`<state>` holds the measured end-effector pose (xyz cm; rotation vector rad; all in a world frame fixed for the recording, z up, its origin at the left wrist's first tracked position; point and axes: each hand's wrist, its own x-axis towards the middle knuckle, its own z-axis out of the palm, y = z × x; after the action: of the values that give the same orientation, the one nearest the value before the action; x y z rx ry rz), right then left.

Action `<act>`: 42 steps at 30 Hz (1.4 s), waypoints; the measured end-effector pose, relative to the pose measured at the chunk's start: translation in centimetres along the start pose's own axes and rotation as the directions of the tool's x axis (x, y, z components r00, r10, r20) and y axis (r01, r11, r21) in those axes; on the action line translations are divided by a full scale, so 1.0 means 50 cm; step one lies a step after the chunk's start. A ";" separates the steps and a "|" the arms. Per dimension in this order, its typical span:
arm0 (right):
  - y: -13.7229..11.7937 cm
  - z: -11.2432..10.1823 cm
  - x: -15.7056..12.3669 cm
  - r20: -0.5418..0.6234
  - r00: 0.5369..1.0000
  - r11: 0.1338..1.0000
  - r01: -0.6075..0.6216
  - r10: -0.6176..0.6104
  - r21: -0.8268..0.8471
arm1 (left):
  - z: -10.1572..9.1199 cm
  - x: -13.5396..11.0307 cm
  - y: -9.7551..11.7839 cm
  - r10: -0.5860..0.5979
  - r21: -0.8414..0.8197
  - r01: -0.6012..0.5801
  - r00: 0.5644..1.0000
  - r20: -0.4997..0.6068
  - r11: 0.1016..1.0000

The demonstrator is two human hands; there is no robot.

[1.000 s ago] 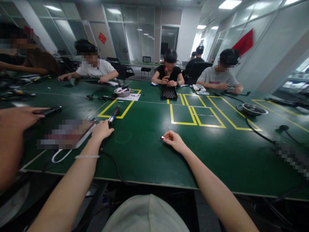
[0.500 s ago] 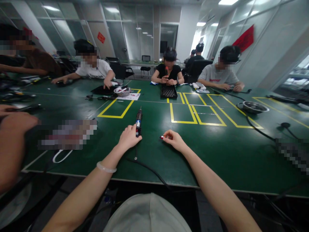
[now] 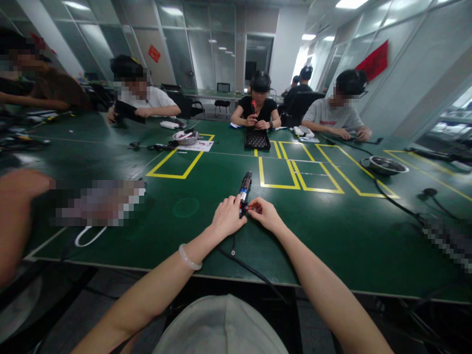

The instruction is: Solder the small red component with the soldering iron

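Observation:
My left hand is closed around a black corded tool with a blue band, holding it tilted over the green table. Its black cord trails back over the table's near edge. My right hand pinches a small red-and-silver part that sits right against the tool's lower end, so both hands meet there. A pale bangle rings my left wrist.
Yellow tape rectangles mark the table beyond my hands. A black tray, a metal bowl with a cable, and a white bowl lie farther off. Several people sit across the table; another person's arm is at my left.
My left hand has carried the corded tool from the left side to the centre, meeting my right hand. The right hand with the small part has stayed nearly still.

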<state>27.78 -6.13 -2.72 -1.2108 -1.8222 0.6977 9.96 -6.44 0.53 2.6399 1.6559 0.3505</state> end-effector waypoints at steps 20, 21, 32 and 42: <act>-0.013 -0.001 -0.006 0.062 0.988 0.980 0.148 -0.141 -0.135 | 0.003 -0.007 0.000 -0.006 -0.021 0.006 1.000 -0.002 1.000; -0.013 -0.001 -0.006 0.062 0.988 0.980 0.148 -0.141 -0.130 | 0.003 -0.007 0.000 -0.006 -0.018 0.005 1.000 -0.004 1.000; -0.004 0.007 -0.002 -0.003 0.996 0.991 0.092 -0.092 -0.101 | -0.003 -0.010 0.005 -0.011 -0.028 0.010 1.000 -0.023 1.000; -0.014 0.007 -0.002 -0.013 0.996 0.990 0.091 -0.093 -0.110 | -0.003 -0.011 0.002 -0.007 -0.038 0.006 1.000 -0.022 0.999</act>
<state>27.16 -6.48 -2.36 -1.1909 -1.9092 0.5404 9.82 -6.98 0.58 2.6128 1.6461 0.4079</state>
